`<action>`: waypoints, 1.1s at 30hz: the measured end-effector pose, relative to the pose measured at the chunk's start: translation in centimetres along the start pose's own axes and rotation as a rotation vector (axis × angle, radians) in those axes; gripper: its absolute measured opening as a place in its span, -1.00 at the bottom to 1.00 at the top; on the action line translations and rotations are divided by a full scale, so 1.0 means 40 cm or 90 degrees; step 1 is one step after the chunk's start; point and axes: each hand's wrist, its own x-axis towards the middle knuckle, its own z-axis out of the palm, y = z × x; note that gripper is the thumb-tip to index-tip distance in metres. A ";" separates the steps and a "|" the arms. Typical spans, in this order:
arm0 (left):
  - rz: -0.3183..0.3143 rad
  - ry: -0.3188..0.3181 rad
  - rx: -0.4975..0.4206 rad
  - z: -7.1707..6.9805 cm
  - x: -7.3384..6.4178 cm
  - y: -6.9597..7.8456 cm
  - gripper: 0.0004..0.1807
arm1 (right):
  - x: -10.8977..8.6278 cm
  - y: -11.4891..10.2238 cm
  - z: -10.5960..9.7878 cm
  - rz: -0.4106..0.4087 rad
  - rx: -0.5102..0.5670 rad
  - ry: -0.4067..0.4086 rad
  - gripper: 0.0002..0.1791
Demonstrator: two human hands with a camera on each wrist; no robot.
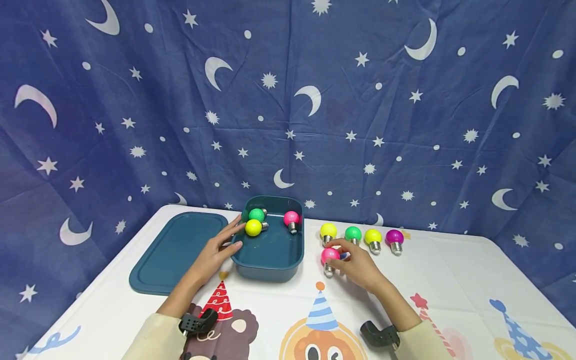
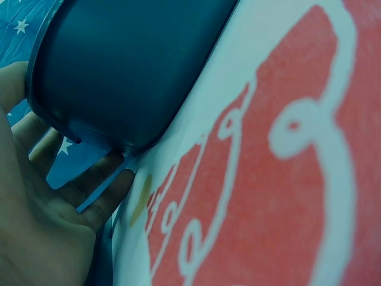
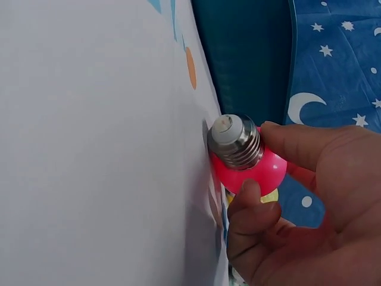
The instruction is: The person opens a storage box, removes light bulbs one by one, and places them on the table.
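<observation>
Between its thumb and fingers, my right hand pinches a pink light bulb, its metal screw base toward me. In the right wrist view the silver base shows clearly, with fingertips on either side of the bulb. My left hand rests with spread, fairly straight fingers against the left side of a dark teal plastic box; the thumb lies at its rim in the left wrist view. Inside the box lie a green bulb, a yellow bulb and another pink bulb.
Behind my right hand a row holds a yellow bulb, a green bulb, a second yellow bulb and a purple bulb. A flat teal lid lies left of the box. A starry blue curtain hangs behind the table.
</observation>
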 end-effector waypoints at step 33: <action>-0.004 0.002 -0.001 0.001 0.000 -0.002 -0.46 | 0.001 -0.004 0.004 -0.033 -0.005 -0.001 -0.56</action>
